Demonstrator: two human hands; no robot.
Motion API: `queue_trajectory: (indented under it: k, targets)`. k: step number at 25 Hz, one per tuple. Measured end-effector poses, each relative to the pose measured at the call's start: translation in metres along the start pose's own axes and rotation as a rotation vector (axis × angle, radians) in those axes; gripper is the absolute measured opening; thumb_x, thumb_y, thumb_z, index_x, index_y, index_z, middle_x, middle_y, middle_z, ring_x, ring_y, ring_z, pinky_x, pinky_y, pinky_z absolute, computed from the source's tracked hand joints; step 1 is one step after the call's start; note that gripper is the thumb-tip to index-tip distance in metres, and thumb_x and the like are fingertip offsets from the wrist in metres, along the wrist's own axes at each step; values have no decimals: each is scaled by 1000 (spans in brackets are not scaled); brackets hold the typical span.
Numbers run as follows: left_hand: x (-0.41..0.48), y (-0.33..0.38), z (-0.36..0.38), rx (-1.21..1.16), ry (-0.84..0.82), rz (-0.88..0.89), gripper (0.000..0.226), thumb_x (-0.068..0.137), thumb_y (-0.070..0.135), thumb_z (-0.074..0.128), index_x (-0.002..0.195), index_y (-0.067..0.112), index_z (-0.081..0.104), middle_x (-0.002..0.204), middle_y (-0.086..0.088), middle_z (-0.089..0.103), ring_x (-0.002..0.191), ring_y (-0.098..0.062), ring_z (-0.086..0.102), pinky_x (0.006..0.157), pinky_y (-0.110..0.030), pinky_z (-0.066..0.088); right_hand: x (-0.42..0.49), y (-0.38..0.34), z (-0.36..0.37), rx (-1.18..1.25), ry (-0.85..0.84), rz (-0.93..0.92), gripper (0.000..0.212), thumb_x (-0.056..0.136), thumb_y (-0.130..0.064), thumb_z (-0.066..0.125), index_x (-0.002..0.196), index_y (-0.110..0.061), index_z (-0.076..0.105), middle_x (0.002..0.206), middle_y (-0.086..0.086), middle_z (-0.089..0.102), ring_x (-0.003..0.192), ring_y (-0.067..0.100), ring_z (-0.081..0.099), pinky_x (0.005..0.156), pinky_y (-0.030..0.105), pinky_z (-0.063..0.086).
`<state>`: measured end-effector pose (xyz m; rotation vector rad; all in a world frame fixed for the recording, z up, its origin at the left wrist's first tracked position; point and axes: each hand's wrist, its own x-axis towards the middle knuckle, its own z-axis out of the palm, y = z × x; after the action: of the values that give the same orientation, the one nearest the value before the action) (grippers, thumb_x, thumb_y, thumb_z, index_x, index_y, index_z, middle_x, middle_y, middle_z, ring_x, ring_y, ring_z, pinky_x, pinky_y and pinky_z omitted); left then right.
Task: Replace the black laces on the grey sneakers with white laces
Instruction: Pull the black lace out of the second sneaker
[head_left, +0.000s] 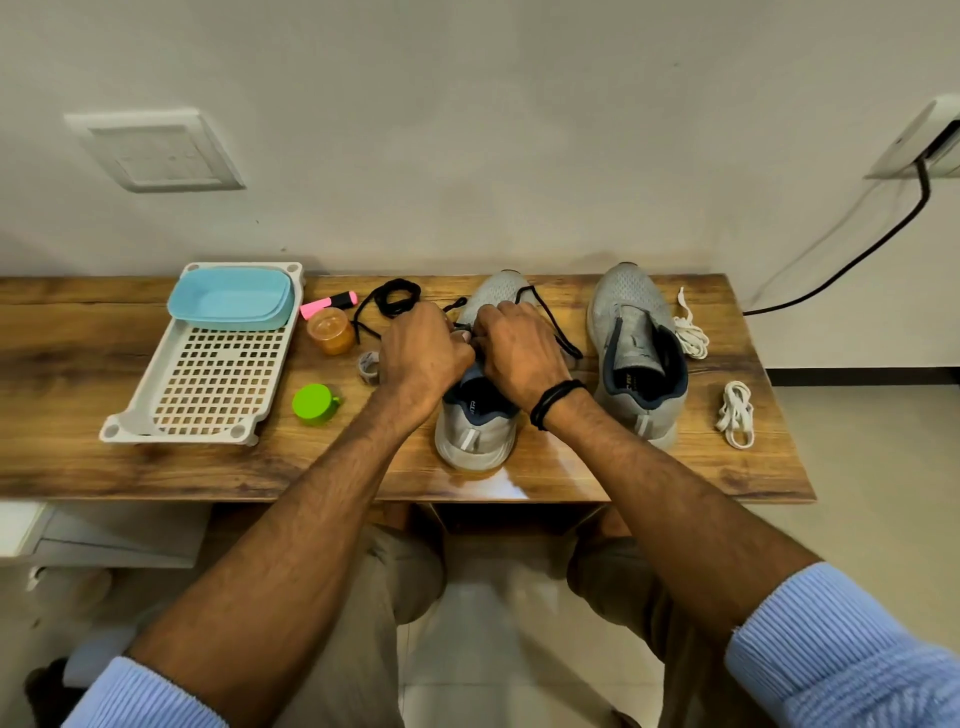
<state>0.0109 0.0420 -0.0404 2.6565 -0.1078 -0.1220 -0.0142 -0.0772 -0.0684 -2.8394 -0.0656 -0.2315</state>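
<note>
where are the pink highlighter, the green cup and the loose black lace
pink highlighter (316, 309), head view, on its pink body
green cup (313, 402), head view, on its round top
loose black lace (393, 310), head view, on the lower edge of its coil

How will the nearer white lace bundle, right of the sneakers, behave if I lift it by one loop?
The white lace bundle looks thin and soft, so it would probably hang limp and feel light. Its loops look loosely gathered, so they may slip apart.
</note>
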Motion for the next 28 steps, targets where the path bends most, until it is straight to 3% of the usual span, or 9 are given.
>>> queue_trajectory:
  k: [3, 6, 10, 14, 18, 23, 26, 28]
  targets:
    - [-4, 2, 6, 57, 51, 22, 24, 85, 34, 67, 89, 11, 73, 75, -5, 66, 69, -25, 60, 55, -30, 40, -2, -1, 2, 29, 13, 12, 12, 91, -10, 54, 102, -6, 56, 100, 14, 60, 94, 31, 52, 77, 38, 39]
    - [-9, 3, 14, 57, 83, -5, 34, 91, 43, 61, 87, 10, 68, 81, -9, 68, 77, -30, 65, 58, -33, 41, -2, 0, 5, 67, 18, 35, 12, 93, -12, 50, 101, -5, 54, 99, 15, 60, 93, 31, 51, 80, 38, 40]
    - [-13, 9, 20, 90, 122, 2, 27, 99, 31, 55, 88, 8, 65, 90, -14, 67, 86, -33, 65, 62, -37, 42, 4, -2, 11, 85, 10, 78, 11, 94, -15, 47, 98, -7, 54, 96, 14, 62, 91, 32, 54, 84, 41, 45]
    - [-10, 8, 24, 104, 142, 4, 25, 99, 22, 51, 89, 7, 68, 89, -15, 67, 83, -33, 65, 60, -37, 44, 4, -4, 17, 62, 30, 98, 17, 98, -21, 45, 100, -8, 55, 97, 14, 62, 92, 31, 55, 83, 41, 45]
    - [-7, 9, 24, 67, 141, -24, 26, 97, 27, 54, 89, 8, 70, 87, -14, 68, 82, -33, 66, 60, -35, 43, 2, -5, 14, 43, 48, 126, 17, 98, -19, 43, 104, -7, 53, 101, 15, 61, 96, 33, 54, 84, 39, 43]
    - [-2, 7, 20, 10, 107, -74, 29, 97, 37, 59, 93, 11, 70, 85, -8, 67, 84, -29, 65, 62, -34, 41, -5, -8, 0, 160, 98, 163, 20, 91, -13, 49, 108, -3, 50, 103, 17, 56, 94, 31, 50, 74, 33, 33]
    - [0, 4, 18, -18, 92, -91, 29, 95, 38, 61, 93, 11, 71, 80, -5, 64, 81, -26, 63, 65, -35, 44, 3, -3, -20, 313, 192, 349, 16, 90, -8, 53, 106, -6, 52, 97, 7, 53, 83, 17, 45, 61, 21, 28]
    - [2, 2, 16, -36, 78, -94, 28, 93, 38, 62, 93, 12, 73, 80, -6, 66, 78, -26, 62, 64, -34, 46, 8, 7, -36, 413, 349, 435, 10, 94, -12, 53, 104, -9, 53, 99, 6, 54, 80, 13, 45, 55, 13, 29]
